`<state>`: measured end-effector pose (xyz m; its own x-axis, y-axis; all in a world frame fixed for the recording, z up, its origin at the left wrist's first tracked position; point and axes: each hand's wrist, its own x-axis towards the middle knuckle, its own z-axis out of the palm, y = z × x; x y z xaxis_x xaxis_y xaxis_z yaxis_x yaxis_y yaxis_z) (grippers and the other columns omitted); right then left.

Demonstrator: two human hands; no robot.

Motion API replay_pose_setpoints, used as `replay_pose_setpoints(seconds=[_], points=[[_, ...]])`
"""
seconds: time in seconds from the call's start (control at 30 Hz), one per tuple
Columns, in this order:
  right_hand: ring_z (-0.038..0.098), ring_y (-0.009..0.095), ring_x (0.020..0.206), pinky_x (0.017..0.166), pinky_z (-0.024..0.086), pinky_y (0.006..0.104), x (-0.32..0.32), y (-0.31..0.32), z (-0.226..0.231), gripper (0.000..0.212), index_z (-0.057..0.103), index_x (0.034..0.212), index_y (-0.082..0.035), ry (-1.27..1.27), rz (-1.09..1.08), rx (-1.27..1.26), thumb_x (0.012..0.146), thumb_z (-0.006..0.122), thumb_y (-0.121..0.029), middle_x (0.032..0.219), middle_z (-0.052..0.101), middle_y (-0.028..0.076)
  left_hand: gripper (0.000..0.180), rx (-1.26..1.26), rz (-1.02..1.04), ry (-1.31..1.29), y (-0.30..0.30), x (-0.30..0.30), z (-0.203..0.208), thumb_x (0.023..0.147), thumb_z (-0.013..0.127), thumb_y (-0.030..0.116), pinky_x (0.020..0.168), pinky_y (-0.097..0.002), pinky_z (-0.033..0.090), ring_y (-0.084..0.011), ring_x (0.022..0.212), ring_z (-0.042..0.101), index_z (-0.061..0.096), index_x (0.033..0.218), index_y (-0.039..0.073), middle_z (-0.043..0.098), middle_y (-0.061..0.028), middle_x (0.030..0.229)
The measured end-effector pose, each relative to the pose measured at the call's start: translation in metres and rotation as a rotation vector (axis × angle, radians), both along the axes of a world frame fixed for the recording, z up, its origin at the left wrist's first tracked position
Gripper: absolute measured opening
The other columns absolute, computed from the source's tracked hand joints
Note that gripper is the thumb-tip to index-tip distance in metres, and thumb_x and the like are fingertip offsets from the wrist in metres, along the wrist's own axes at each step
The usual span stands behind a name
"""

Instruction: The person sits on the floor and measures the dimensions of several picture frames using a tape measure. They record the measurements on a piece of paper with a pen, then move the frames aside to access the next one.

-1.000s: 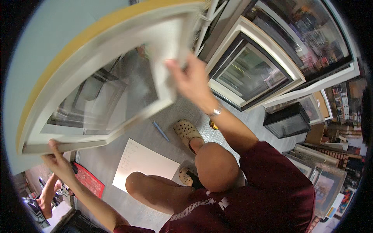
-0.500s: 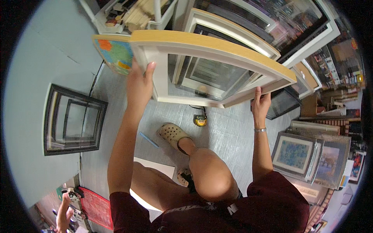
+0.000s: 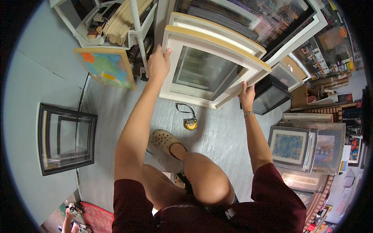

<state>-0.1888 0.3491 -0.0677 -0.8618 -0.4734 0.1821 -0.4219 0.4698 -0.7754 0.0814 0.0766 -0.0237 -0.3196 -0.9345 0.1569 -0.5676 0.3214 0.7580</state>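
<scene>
A picture frame [image 3: 169, 79] with white inner sides and a pale wood edge is held upright between my two hands. My left hand [image 3: 158, 65] grips its left side near the top, thumb on the front. Lower down, on its right side, my right hand [image 3: 246, 95] is closed round the edge. Through the frame's opening a grey, glassy surface shows. Just behind stands a second frame of the same look [image 3: 217, 33], leaning on larger dark frames [image 3: 287, 29]. Whether the held frame rests on the floor I cannot tell.
A yellow tape measure [image 3: 190, 124] lies on the grey floor before my foot. Left are a colourful painting [image 3: 107, 66], a black frame [image 3: 68, 139] against the wall and a white rack [image 3: 134, 39]. Framed pictures [image 3: 289, 147] stand at the right. Another person's hand [image 3: 68, 217] shows lower left.
Both hands have carried the frame away from me and slightly left, up to the similar frame behind. The colourful painting, partly covered before, is now in full view.
</scene>
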Motion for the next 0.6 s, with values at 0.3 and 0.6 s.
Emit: replay_pose_setpoints(seconds=[0.3, 0.6], points=[[0.066, 0.027, 0.054, 0.051, 0.053, 0.0383, -0.016, -0.030, -0.002, 0.046, 0.052, 0.109, 0.005, -0.003, -0.026, 0.050, 0.100, 0.050, -0.040, 0.078, 0.065, 0.019, 0.031, -0.108, 0.117, 0.066, -0.023, -0.026, 0.002, 0.091, 0.065, 0.030, 0.075, -0.0504, 0.051, -0.0448, 0.085, 0.066, 0.066, 0.096, 0.000, 0.067, -0.0267, 0.087], [0.066, 0.025, 0.058, 0.052, 0.055, 0.0356, -0.020, -0.030, -0.001, 0.049, 0.045, 0.120, 0.007, 0.012, -0.042, 0.099, 0.099, 0.055, -0.037, 0.091, 0.065, 0.022, 0.037, -0.083, 0.083, 0.099, -0.025, -0.022, -0.005, 0.089, 0.066, 0.029, 0.080, -0.0486, 0.051, -0.0440, 0.091, 0.065, 0.065, 0.115, 0.002, 0.068, -0.0277, 0.095]])
